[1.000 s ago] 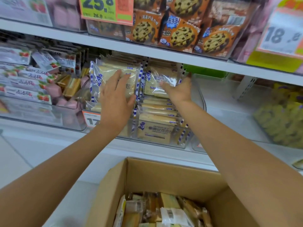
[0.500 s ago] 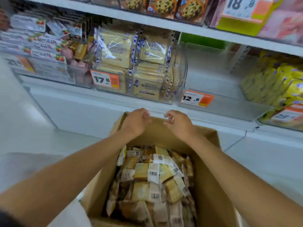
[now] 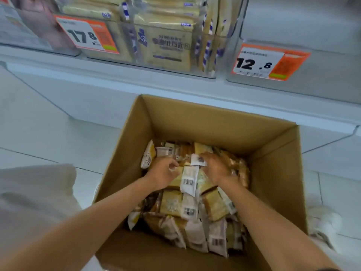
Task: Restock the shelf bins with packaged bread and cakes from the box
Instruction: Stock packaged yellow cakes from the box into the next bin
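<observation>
Reaching into the box (image 3: 205,124), the left hand (image 3: 163,172) and right hand (image 3: 215,168) each curl their grip on packets (image 3: 171,205). The 17.8 bin (image 3: 226,53) looks full, the 12.8 bin (image 3: 332,79) shows none, and plenty remains boxed.

White tiled floor (image 3: 48,137), white shelf base (image 3: 93,98), orange price tags (image 3: 269,62)

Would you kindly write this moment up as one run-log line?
phase: reaching into box | left hand: on packets, grip unclear | right hand: on packets, grip unclear | bread bin: stocked
</observation>
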Action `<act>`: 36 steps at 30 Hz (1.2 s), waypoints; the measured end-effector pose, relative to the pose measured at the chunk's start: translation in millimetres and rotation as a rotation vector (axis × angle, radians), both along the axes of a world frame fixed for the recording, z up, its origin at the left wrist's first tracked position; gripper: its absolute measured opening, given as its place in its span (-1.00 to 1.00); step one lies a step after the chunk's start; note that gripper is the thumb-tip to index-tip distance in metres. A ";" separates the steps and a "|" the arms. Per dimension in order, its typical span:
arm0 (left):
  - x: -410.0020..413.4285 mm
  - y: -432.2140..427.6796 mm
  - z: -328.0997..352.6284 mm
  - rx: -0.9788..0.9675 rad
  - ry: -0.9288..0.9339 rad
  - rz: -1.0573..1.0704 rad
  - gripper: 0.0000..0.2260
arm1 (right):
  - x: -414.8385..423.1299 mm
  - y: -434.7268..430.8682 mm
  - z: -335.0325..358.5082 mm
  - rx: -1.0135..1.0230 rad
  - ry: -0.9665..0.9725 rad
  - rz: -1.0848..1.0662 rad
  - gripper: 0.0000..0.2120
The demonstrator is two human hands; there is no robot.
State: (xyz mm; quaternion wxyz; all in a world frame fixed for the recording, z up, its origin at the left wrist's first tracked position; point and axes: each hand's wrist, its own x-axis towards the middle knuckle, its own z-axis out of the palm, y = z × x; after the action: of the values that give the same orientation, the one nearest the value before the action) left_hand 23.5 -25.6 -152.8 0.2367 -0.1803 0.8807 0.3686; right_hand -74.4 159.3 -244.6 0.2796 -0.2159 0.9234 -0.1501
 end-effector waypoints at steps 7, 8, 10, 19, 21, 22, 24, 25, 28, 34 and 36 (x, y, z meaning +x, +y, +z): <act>-16.3 14.4 23.5 0.148 0.002 0.382 -0.52 | -19.7 28.0 97.8 -0.607 -0.172 -0.515 -0.84; -17.7 17.2 33.6 0.202 0.009 0.427 -0.46 | -18.8 31.9 113.5 -0.726 -0.315 -0.598 -0.84; -18.8 22.1 54.9 0.541 -0.048 0.494 -0.51 | -16.1 37.8 138.0 -0.875 -0.594 -0.721 -0.78; 5.0 -19.5 52.8 0.695 0.039 0.655 -0.70 | 9.8 27.9 123.8 -0.625 -0.594 -0.494 -0.61; 10.9 -30.9 38.6 0.606 0.085 0.736 -0.72 | 18.8 21.0 95.2 -0.405 -0.423 -0.303 -0.54; 13.4 -34.2 32.3 0.588 0.091 0.765 -0.72 | 25.8 15.0 79.8 -0.339 -0.388 -0.194 -0.52; 17.3 -38.4 21.4 0.565 0.100 0.785 -0.70 | 42.1 0.7 48.0 -0.235 -0.276 0.035 -0.45; 18.6 -39.7 17.3 0.555 0.107 0.784 -0.68 | 49.6 -5.5 32.9 -0.169 -0.200 0.143 -0.39; 18.0 -43.2 9.8 0.518 0.126 0.791 -0.65 | 60.4 -11.1 1.5 -0.081 0.003 0.308 -0.33; 4.6 -42.1 13.7 0.475 0.172 0.818 -0.67 | 38.2 1.8 41.7 -0.324 0.083 0.159 -0.77; 2.9 -38.1 17.3 0.444 0.211 0.778 -0.67 | 21.6 11.5 78.6 -0.434 -0.052 -0.085 -0.83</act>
State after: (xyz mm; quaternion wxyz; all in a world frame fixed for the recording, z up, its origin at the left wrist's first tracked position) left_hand 26.4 -63.7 -135.5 0.0225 -0.4038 0.6665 0.6262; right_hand -52.9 170.8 -166.0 0.2438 -0.2279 0.8702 -0.3625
